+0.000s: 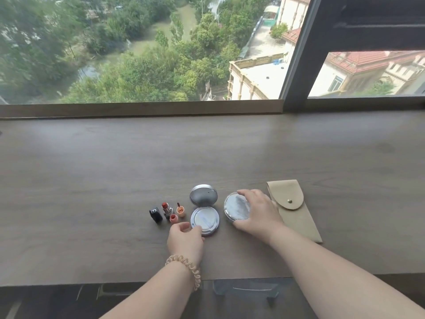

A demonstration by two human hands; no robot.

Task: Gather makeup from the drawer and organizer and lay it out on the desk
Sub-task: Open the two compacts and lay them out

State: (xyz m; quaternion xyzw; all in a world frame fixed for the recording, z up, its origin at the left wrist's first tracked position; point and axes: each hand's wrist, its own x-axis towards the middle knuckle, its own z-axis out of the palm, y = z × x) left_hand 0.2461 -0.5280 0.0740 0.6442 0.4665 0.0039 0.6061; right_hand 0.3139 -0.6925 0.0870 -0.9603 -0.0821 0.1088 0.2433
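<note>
On the wooden desk [115, 180] stands an open silver cushion compact [204, 221], its lid [203, 196] tipped up behind the white puff. My left hand [185, 239] touches the compact's near edge with its fingertips. To the right lies a closed round silver compact [236, 207]; my right hand [258, 214] wraps around its right side. Left of the open compact stand an uncapped red lipstick [167, 209], its black cap [156, 215], a small orange tube [181, 211] and an orange cap [173, 218].
A beige pouch with a snap [292, 208] lies just right of my right hand. The desk runs back to a window sill [138, 109]. Below the desk's front edge, an open drawer with a clear organizer [246, 292] shows.
</note>
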